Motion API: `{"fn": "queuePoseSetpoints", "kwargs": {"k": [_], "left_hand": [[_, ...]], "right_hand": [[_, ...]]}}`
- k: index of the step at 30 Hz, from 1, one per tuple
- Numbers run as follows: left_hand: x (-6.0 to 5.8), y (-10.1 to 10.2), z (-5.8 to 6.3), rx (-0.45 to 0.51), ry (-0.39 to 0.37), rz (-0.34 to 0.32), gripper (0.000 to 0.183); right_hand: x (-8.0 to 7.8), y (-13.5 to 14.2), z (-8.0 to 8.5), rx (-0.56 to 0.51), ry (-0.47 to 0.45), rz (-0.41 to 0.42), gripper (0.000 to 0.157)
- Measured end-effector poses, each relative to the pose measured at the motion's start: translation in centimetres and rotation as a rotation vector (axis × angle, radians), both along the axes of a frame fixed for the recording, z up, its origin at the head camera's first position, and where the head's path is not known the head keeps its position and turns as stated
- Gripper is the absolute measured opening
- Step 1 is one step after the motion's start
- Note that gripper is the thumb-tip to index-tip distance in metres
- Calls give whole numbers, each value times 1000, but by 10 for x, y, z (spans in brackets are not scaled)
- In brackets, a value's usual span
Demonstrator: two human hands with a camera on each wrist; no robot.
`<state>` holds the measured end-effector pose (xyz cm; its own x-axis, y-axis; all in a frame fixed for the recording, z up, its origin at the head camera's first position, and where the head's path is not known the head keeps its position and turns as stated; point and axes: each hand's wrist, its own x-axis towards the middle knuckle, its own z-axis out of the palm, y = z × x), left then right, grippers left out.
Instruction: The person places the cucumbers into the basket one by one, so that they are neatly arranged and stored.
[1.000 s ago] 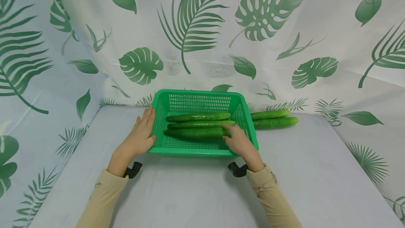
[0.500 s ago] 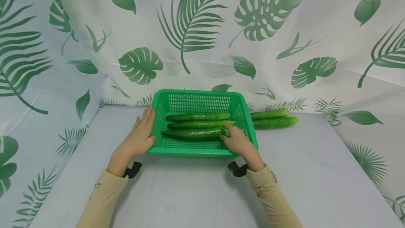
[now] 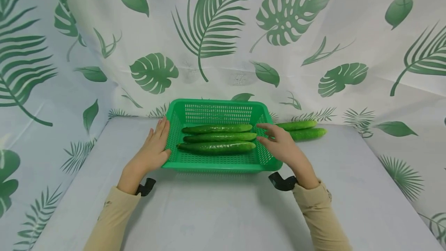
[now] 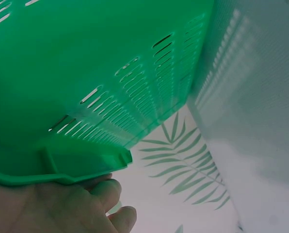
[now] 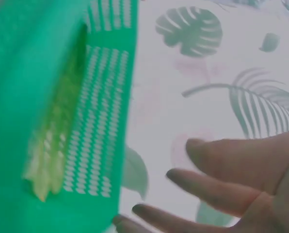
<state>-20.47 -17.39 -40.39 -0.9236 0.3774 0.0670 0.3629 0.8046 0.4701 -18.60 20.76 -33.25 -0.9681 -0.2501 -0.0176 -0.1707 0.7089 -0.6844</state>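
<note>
A green plastic basket (image 3: 216, 165) with slotted walls holds three cucumbers lying side by side: a front one (image 3: 216, 147), a middle one (image 3: 219, 137) and a back one (image 3: 217, 128). My left hand (image 3: 153, 146) rests against the basket's left rim with fingers extended; the left wrist view shows the hand (image 4: 62, 208) along the rim edge. Over the basket's right side hovers my right hand (image 3: 283, 144), fingers spread and nothing between them. In the right wrist view its fingers point toward the basket wall (image 5: 98, 121), and the cucumbers (image 5: 57, 141) look blurred.
Two more cucumbers lie on the table outside the basket at its right, a nearer one (image 3: 310, 134) and a farther one (image 3: 303, 124), partly hidden by my right hand. A leaf-print curtain (image 3: 216, 69) rises right behind the basket. Black wrist mounts (image 3: 282, 182) hang under both wrists.
My right hand has let go of the front cucumber, which shifted slightly left and lies level with the others. The hand has moved right, over the basket's right rim. The left hand stays put.
</note>
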Motion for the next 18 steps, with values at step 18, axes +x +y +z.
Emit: {"fn": "queuePoseSetpoints", "kwargs": {"k": [18], "left_hand": [[0,0,0,9,2,4,81]], "right_hand": [[-44,103,9,-247,382,-216,35]]}}
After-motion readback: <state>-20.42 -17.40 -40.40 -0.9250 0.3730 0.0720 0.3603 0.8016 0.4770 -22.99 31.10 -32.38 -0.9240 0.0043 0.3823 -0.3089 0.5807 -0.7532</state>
